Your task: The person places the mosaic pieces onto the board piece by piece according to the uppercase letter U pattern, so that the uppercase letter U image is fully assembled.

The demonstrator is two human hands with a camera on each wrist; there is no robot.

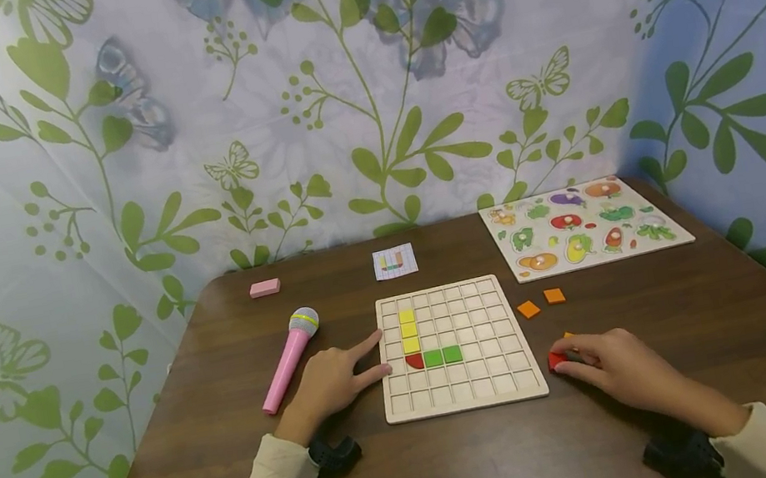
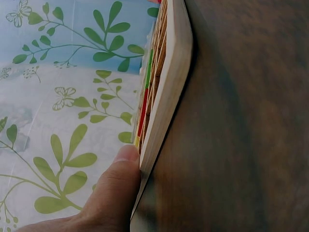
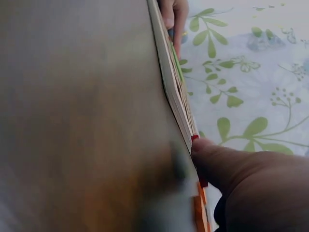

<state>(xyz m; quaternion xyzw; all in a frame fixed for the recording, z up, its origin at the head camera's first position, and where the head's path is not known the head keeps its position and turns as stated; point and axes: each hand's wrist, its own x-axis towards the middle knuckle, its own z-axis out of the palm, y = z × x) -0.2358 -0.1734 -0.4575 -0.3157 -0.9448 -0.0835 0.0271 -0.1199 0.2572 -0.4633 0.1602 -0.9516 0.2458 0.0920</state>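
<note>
A wooden grid board point(image 1: 468, 407) lies flat on the table. Yellow tiles point(image 1: 411, 344) run down one column, with a red quarter-round tile point(image 1: 414, 361) below and two green tiles point(image 1: 443, 356) beside it. At the board's left edge, my left hand point(image 1: 328, 381) touches the rim with extended index finger and thumb; the thumb point(image 2: 113, 181) also shows in the left wrist view. Right of the board, my right hand point(image 1: 623, 368) pinches a red tile point(image 1: 556, 360) between thumb and fingers, low over the table. An orange tile point(image 1: 568, 336) peeks out behind those fingers, partly hidden.
Two orange tiles point(image 1: 528, 309) lie right of the board. Behind it sits a small pattern card point(image 1: 395, 262). A vegetable puzzle board point(image 1: 582, 227) occupies the back right. Left are a pink microphone point(image 1: 288, 366) and a pink block point(image 1: 265, 288). A patterned curtain point(image 1: 302, 117) borders the table.
</note>
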